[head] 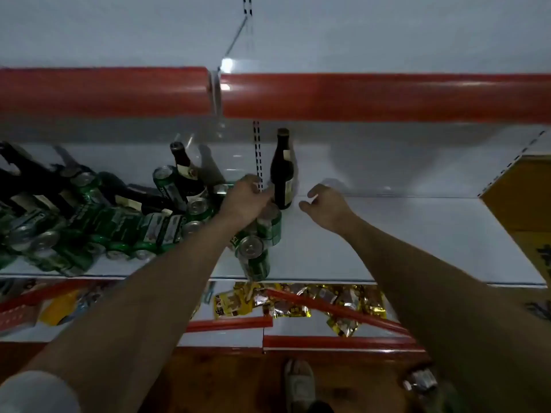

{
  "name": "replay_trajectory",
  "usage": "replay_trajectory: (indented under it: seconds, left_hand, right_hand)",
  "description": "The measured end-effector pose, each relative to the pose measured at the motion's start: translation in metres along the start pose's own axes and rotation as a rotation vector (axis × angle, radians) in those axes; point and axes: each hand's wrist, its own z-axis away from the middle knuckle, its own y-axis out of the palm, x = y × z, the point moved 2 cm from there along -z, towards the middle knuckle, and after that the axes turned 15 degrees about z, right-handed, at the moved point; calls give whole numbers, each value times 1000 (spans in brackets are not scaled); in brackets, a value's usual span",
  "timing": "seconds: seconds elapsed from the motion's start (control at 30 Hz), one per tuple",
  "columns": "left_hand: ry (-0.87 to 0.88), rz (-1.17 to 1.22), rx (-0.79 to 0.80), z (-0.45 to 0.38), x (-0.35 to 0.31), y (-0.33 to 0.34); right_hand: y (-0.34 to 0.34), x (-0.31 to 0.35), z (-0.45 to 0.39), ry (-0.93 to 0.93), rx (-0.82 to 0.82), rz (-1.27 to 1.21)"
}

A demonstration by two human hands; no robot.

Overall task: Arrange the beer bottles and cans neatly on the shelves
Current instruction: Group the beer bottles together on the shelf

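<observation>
White shelf [387, 234], upright brown bottle [281, 174], green cans [268, 225]

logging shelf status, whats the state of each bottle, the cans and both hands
right brown bottle: upright, alone
left brown bottle: leaning among cans
green cans: jumbled, many on their sides
front can: upright at shelf edge
left hand: resting on a can
right hand: open, empty

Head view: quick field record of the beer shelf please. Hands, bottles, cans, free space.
left hand: over a green can, grip unclear
right hand: open, empty, beside the upright brown bottle
second bottle: upright among the cans
can pile: jumbled, many lying down, left of the hands
front can: at the shelf edge
shelf: bare to the right
</observation>
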Motion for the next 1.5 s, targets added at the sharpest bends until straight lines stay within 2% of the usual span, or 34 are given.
replay_trajectory:
  seconds: [0.1, 0.27, 0.37, 0.53, 0.7, 0.8, 0.9, 1.0, 1.1, 1.3, 1.5]
  left_hand:
    - [-10, 83, -34, -34, 18, 15]
    - [60, 52, -82, -80, 37, 33]
    - [92, 60, -57, -102, 37, 41]
    - [86, 61, 22, -121, 29, 61]
    - [43, 158, -14, -130, 25, 68]
    - [35, 240, -64, -126, 17, 65]
    - [-9, 401, -143, -115, 0, 53]
    - [-178, 692, -206, -93, -17, 38]
    - [-263, 879, -239, -67, -29, 15]
    - [-320, 1002, -190, 11, -37, -46]
    - [-354, 988, -186, 118, -10, -105]
  right_hand:
    - [21, -10, -36, 22, -3, -79]
    - [50, -9, -84, -33, -20, -256]
    - [58, -6, -103, -80, -31, -356]
    - [66, 0, -122, -135, -56, -407]
    - [68, 5, -129, -59, -76, -513]
    - [57, 9, -124, -89, -104, -503]
    - [32, 19, -113, -144, -176, -363]
    - [10, 29, -85, -145, -289, -156]
    - [-5, 42, -52, -156, -271, 18]
    - [-31, 72, 21, -221, -183, 216]
    - [-1, 128, 128, -289, -19, 90]
